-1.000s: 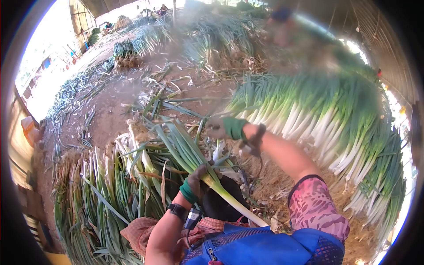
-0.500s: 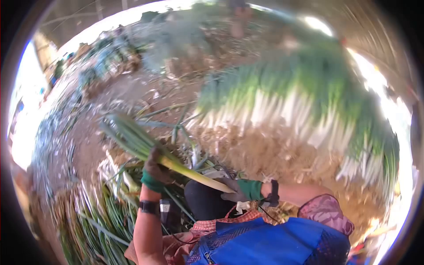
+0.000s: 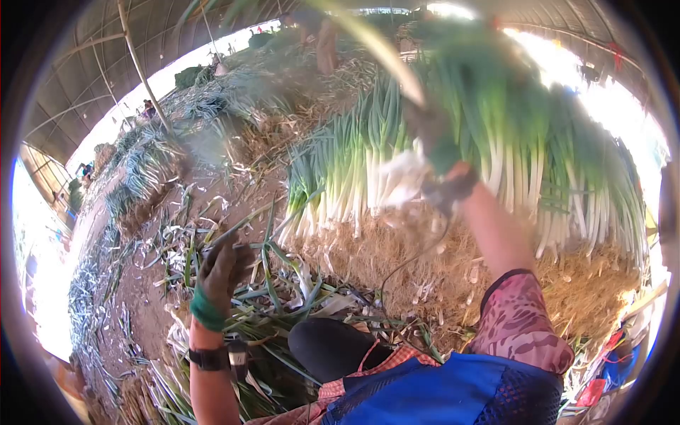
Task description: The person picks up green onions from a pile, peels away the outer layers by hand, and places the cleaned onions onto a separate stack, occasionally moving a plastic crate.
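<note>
My right hand [image 3: 431, 131], in a dark glove with a green cuff, is raised at the upper middle, blurred, and closed on the white end of a long leek [image 3: 379, 49]. That leek slants up to the left, past the top edge. Behind and below it stands a long row of leeks [image 3: 382, 134], green tops up and white stems down. My left hand [image 3: 225, 273], gloved alike, is held open over the littered ground at the left, holding nothing. Loose leaves [image 3: 273, 283] lie near it.
Roots [image 3: 418, 262] line the foot of the leek row. More leeks [image 3: 166, 368] lie at the lower left. My bent knee [image 3: 333, 347] is at the bottom middle. Leek piles [image 3: 149, 177] lie farther back left. Another person [image 3: 326, 42] is at the top, blurred.
My right hand has swung up and away with the leek, toward the standing row. My left hand has let go of the leek and opened. The head view has shifted.
</note>
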`<state>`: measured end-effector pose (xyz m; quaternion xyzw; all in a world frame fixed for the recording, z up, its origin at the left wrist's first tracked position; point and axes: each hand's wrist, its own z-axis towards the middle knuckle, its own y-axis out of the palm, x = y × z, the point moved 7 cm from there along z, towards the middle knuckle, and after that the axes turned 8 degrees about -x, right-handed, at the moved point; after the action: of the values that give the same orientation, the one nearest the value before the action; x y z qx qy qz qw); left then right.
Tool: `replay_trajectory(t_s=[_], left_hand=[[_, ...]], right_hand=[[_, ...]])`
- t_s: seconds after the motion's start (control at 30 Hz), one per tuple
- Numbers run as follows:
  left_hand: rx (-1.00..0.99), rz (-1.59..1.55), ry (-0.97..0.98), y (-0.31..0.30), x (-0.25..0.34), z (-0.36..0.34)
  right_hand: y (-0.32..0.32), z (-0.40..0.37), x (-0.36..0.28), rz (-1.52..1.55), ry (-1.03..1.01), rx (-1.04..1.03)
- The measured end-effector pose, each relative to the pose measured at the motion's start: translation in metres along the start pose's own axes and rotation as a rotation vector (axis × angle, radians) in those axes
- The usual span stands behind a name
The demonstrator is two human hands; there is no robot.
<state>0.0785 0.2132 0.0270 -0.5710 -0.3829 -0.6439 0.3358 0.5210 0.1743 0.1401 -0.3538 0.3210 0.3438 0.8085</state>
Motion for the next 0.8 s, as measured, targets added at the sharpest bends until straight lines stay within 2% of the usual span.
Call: replay_trajectory(t_s=[0.07,0.13,0.17,0.2,0.27,0.37,0.43,0.5,0.57,0.63,0.67,0.7,0.73,0.77,0.8], left_hand=[[0.116,-0.091,-0.11,-0.044,-0.047,-0.013],[0.209,-0.164,-0.267,-0.101,-0.109,-0.034],[0.225,-0.167,-0.285,-0.127,-0.141,-0.052],[0.239,-0.168,-0.304,-0.143,-0.163,-0.071],[0.447,-0.235,-0.425,-0.14,-0.176,-0.115],[0.259,-0.282,-0.532,-0.191,-0.243,-0.165],[0.286,-0.001,-0.451,-0.201,-0.246,-0.185],[0.182,0.143,-0.381,-0.209,-0.256,-0.198],[-0.006,0.133,-0.314,-0.248,-0.299,-0.212],[0.08,0.529,-0.332,-0.219,-0.251,-0.204],[-0.048,1.155,-0.204,-0.183,-0.206,-0.198],[0.125,0.52,-0.474,-0.199,-0.228,-0.21],[0.487,-0.098,-0.605,-0.213,-0.248,-0.23],[0.503,-0.102,-0.598,-0.214,-0.249,-0.231],[0.683,-0.188,-0.517,-0.213,-0.254,-0.236]], right_hand=[[-0.056,0.024,0.066,-0.26,0.075,0.161],[-0.096,0.024,0.143,-0.514,0.239,0.253],[-0.11,0.016,0.183,-0.618,0.345,0.273],[-0.121,0.004,0.218,-0.694,0.45,0.271],[-0.132,-0.023,0.269,-0.798,0.625,0.257],[-0.131,-0.043,0.305,-0.866,0.743,0.223],[-0.129,-0.047,0.313,-0.906,0.761,0.208],[-0.129,-0.05,0.32,-0.948,0.767,0.193],[-0.132,-0.053,0.322,-0.994,0.747,0.185],[-0.121,-0.053,0.322,-1.033,0.68,0.176],[-0.106,-0.05,0.32,-1.047,0.62,0.167],[-0.088,-0.044,0.313,-1.052,0.545,0.168],[-0.065,-0.038,0.304,-1.057,0.465,0.168],[-0.04,-0.037,0.295,-1.059,0.378,0.178],[-0.016,-0.039,0.282,-1.058,0.297,0.178]])
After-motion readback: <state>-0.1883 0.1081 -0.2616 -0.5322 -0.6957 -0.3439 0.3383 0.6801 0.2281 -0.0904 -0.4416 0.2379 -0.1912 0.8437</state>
